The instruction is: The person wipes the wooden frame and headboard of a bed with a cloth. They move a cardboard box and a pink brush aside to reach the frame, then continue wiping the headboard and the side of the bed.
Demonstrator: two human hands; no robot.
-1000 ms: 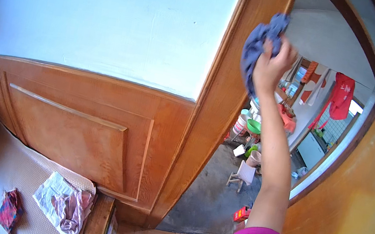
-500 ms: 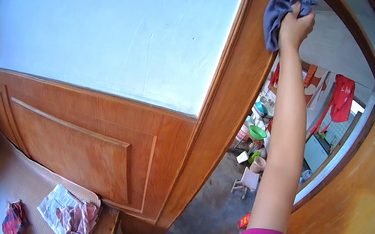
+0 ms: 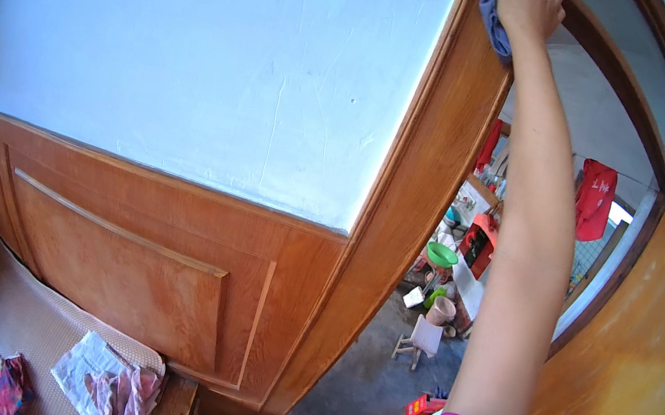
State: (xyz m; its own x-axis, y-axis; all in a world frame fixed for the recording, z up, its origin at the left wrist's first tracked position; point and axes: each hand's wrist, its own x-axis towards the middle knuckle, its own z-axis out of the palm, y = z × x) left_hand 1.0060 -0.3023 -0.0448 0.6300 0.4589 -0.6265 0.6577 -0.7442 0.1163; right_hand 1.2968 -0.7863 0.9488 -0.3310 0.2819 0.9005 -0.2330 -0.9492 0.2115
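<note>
Right hand (image 3: 530, 7) raised high, fingers closed on a blue cloth (image 3: 493, 14), cloth pressed against the upper part of the wooden door frame (image 3: 426, 180), left hand out of view.

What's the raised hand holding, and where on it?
A blue cloth, bunched under the palm and fingers of the right hand and pressed against the wooden door frame. Left hand not visible.

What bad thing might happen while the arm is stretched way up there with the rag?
The right hand presses a blue cloth high on the wooden door frame at full arm stretch. The cloth is only bunched under the fingers, so it might slip and drop to the floor. Reaching that far up may also tip the person's balance, and the small stool beyond the doorway could trip them.
</note>
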